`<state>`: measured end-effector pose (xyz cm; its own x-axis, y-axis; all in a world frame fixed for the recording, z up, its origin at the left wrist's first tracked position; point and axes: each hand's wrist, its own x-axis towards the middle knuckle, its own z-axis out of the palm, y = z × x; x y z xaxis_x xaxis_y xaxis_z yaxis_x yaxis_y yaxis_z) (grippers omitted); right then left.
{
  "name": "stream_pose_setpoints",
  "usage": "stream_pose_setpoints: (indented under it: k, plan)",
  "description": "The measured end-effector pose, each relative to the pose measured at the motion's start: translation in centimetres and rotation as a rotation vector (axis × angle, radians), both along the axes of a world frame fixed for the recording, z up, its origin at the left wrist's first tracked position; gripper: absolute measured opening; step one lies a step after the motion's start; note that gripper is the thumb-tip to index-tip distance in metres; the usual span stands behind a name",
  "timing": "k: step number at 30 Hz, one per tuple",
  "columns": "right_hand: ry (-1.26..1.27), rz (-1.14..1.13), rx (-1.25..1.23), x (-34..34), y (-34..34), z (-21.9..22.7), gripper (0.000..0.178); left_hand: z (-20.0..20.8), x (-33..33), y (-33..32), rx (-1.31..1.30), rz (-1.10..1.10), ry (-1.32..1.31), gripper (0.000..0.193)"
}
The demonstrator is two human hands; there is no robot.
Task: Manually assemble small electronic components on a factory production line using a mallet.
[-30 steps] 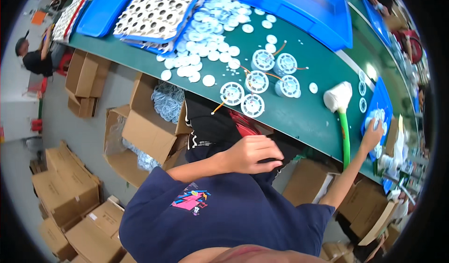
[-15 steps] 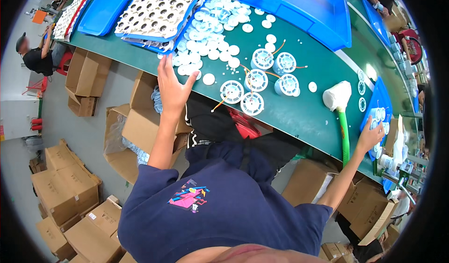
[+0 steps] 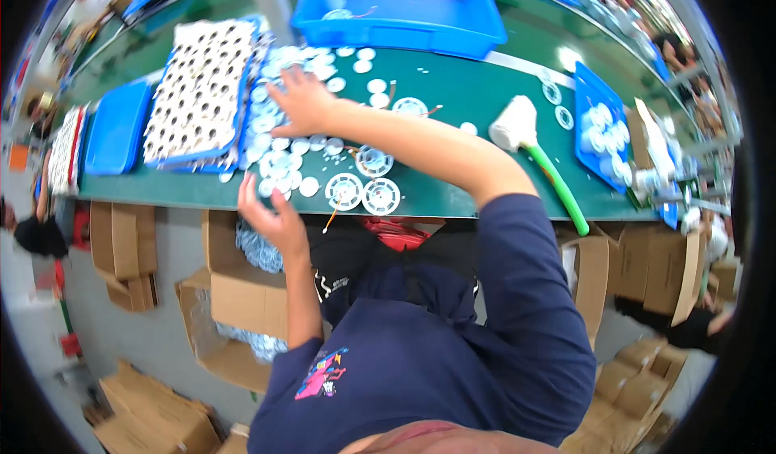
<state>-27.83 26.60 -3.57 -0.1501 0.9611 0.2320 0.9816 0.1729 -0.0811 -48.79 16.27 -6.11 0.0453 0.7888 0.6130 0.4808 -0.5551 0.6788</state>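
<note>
My right hand reaches across the table, fingers spread over a heap of pale white plastic discs. Its fingertips seem to touch discs at the heap's far side. At the table's near edge, my left hand is raised, fingers apart, beside the heap's near end, with nothing visible in it. Slotted round white motor-like parts with orange wires stand right of the heap, some hidden beneath my right forearm. A mallet with a white-wrapped head and green handle lies farther right.
A large blue bin stands at the back. White moulded trays are stacked left of the discs, next to a flat blue tray. At right, another blue tray holds white parts. Open cardboard boxes stand below the table.
My right hand has left the blue tray at the right and swung across to the disc heap. My left hand stays near the table edge. The view has turned.
</note>
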Motion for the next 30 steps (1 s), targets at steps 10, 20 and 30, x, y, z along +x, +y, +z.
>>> stream_pose_setpoints:
  k: [10, 20, 30]
  plan:
    - [0.142, -0.030, 0.359, 0.3, 3.2, -2.2, 0.036, -1.3, -2.1, -12.2, -0.120, -0.384, -0.125, 0.033]
    - [0.318, -0.068, 0.192, 2.2, 4.0, -0.4, 0.032, 0.2, 1.8, -12.3, -0.266, -0.580, 0.027, 0.069]
    - [0.947, -0.257, 0.298, 12.3, -7.8, 7.9, 0.026, 0.2, 5.4, -12.3, -0.333, -0.471, 0.037, 0.085]
